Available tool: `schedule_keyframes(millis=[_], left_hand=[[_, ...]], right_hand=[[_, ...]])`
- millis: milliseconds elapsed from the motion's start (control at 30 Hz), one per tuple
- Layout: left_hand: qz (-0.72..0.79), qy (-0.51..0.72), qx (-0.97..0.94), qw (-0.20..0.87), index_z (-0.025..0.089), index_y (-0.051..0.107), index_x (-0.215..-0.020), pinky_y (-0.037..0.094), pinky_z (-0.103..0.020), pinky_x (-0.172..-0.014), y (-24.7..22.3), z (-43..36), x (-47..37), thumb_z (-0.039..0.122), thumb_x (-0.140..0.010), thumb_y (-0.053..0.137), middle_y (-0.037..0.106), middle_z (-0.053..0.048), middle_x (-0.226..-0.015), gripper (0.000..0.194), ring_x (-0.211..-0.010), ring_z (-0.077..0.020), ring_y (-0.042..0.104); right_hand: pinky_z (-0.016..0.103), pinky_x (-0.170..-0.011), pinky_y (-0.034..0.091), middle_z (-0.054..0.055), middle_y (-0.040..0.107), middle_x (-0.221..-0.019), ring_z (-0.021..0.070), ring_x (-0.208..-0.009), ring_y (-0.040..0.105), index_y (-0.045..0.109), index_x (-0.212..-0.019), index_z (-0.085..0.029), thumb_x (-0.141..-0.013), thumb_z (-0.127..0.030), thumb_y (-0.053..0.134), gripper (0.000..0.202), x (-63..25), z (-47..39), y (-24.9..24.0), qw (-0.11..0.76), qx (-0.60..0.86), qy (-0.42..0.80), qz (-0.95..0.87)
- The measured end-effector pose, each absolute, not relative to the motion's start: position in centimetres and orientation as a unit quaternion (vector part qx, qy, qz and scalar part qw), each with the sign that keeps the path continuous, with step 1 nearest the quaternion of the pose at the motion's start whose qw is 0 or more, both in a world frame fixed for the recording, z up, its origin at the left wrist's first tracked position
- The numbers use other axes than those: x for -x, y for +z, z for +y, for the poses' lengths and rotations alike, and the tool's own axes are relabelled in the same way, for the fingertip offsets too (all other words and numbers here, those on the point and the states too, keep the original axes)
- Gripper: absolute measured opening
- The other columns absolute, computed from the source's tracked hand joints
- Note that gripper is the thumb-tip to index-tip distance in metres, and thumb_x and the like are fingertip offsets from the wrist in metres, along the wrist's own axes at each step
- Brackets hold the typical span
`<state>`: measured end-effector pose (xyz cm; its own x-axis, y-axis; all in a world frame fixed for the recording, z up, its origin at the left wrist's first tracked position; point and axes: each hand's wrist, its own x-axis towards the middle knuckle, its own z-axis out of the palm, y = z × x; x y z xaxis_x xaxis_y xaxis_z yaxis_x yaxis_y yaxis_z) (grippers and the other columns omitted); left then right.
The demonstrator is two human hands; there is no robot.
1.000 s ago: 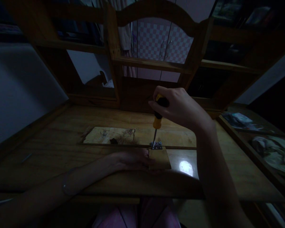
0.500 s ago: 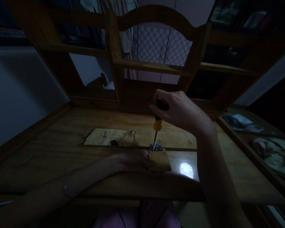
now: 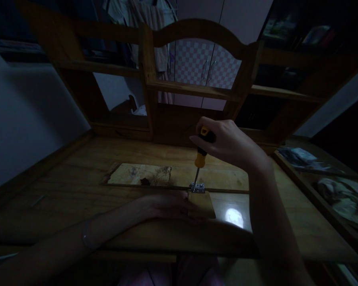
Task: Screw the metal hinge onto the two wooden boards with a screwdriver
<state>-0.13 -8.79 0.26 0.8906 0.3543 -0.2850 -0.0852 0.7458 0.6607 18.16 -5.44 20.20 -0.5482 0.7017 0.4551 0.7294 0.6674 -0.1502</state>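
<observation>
My right hand point(image 3: 219, 137) is wrapped round the black and yellow handle of a screwdriver point(image 3: 200, 159), which points down and leans slightly. Its tip meets a small metal hinge point(image 3: 198, 188) at the far edge of a small wooden block point(image 3: 201, 203). With its fingers against the block's left side and near edge, my left hand point(image 3: 171, 206) grips the block on the desk; some fingertips are hard to make out in the dim light. Behind the hinge lies a long pale wooden strip point(image 3: 209, 177), its left part point(image 3: 137, 174) rough and stained.
A wooden desk point(image 3: 68, 174) with a shelf frame point(image 3: 193, 89) rises at the back. Light reflects off a glossy patch point(image 3: 234, 217) right of the block. Plastic packages point(image 3: 301, 155) and a crumpled cloth point(image 3: 343, 194) lie at right. A thin short object point(image 3: 37, 201) lies at left.
The whole view has shifted slightly downward in the picture. My right hand has turned a little on the handle, showing its yellow end; the screwdriver tip stays at the hinge.
</observation>
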Motion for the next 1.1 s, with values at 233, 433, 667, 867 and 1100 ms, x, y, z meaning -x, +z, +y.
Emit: schedule_keyframes(millis=[233,433,667,867,1100], left_hand=[[0.214,0.085,-0.369,0.9,0.007,0.072,-0.108,0.047,-0.039,-0.105,0.7,-8.3,0.0,0.02,-0.079,0.079,0.073,-0.016,-0.114,0.033,-0.102,-0.0214,0.07],[0.163,0.045,-0.396,0.902,0.01,0.07,-0.119,0.044,-0.041,-0.111,0.3,-7.3,0.3,0.022,-0.084,0.073,0.07,-0.016,-0.124,0.037,-0.115,-0.0241,0.067],[0.149,0.018,-0.404,0.902,0.007,0.069,-0.121,0.045,-0.042,-0.108,0.6,-6.9,0.7,0.023,-0.087,0.068,0.07,-0.017,-0.119,0.037,-0.114,-0.0266,0.067],[0.154,0.007,-0.398,0.905,0.009,0.073,-0.112,0.051,-0.04,-0.1,-0.2,-6.5,0.8,0.023,-0.087,0.066,0.074,-0.015,-0.109,0.029,-0.102,-0.0247,0.071],[0.16,-0.003,-0.41,0.898,0.009,0.074,-0.104,0.052,-0.042,-0.098,0.3,-6.6,0.6,0.024,-0.087,0.064,0.075,-0.014,-0.102,0.025,-0.1,-0.0261,0.072]], right_hand=[[0.028,-0.07,0.04,0.008,0.068,-0.106,0.0167,-0.077,0.06,0.062,-0.122,-0.015,-0.087,-0.034,0.057,0.04,-19.1,-5.6,20.8,0.203,0.427,0.019,-0.881],[0.025,-0.064,0.037,0.002,0.068,-0.081,0.0146,-0.068,0.06,0.066,-0.111,-0.016,-0.09,-0.034,0.059,0.029,-19.2,-5.5,20.8,0.214,0.418,0.016,-0.883],[0.027,-0.068,0.039,0.004,0.071,-0.086,0.0172,-0.073,0.062,0.066,-0.118,-0.02,-0.092,-0.045,0.058,0.036,-18.2,-5.6,20.3,0.225,0.434,-0.004,-0.872],[0.029,-0.085,0.044,0.01,0.068,-0.121,0.0224,-0.102,0.064,0.063,-0.127,-0.016,-0.086,-0.029,0.058,0.043,-18.9,-5.7,20.8,0.224,0.406,0.029,-0.886],[0.026,-0.071,0.042,0.004,0.072,-0.087,0.0161,-0.076,0.064,0.07,-0.102,-0.02,-0.093,-0.028,0.053,0.022,-19.2,-5.9,20.8,0.229,0.413,0.023,-0.881]])
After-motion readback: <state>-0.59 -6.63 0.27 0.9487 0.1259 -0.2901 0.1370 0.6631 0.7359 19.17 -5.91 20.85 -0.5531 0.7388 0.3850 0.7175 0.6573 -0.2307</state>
